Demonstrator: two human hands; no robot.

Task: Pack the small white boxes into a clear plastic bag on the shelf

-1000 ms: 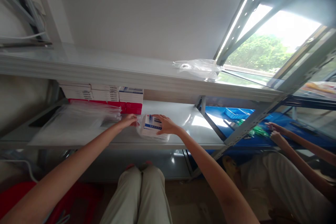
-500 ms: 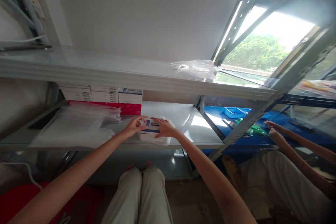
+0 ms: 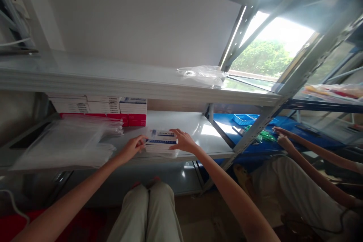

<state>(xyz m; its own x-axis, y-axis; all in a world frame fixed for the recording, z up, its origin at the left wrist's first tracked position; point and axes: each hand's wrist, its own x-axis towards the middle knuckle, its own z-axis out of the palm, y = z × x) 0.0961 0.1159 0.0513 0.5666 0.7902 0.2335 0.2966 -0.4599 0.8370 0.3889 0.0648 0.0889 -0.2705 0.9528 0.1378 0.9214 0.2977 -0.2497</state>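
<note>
A short stack of flat white boxes with blue bands (image 3: 160, 143) rests near the front edge of the middle shelf. Thin clear plastic film (image 3: 169, 154) shows around its lower right side. My right hand (image 3: 183, 141) grips the stack's right end, thumb at the front and fingers over the top. At the left end is my left hand (image 3: 135, 146), its fingers curled and pinched together on what looks like the edge of the clear plastic bag. Several flat clear plastic bags (image 3: 65, 141) lie in a pile to the left of my left hand.
Behind the bags stand stacked white boxes (image 3: 102, 105) over red ones (image 3: 136, 120). A crumpled clear bag (image 3: 202, 75) lies on the upper shelf (image 3: 113, 83). Right of the metal post (image 3: 252, 128), another person's hands (image 3: 283, 138) work beside green items and a blue tray (image 3: 245, 119).
My left hand has drawn left and down from the box top to the stack's left end. My right hand has shifted to the right end, uncovering more of the boxes. The view has turned slightly right.
</note>
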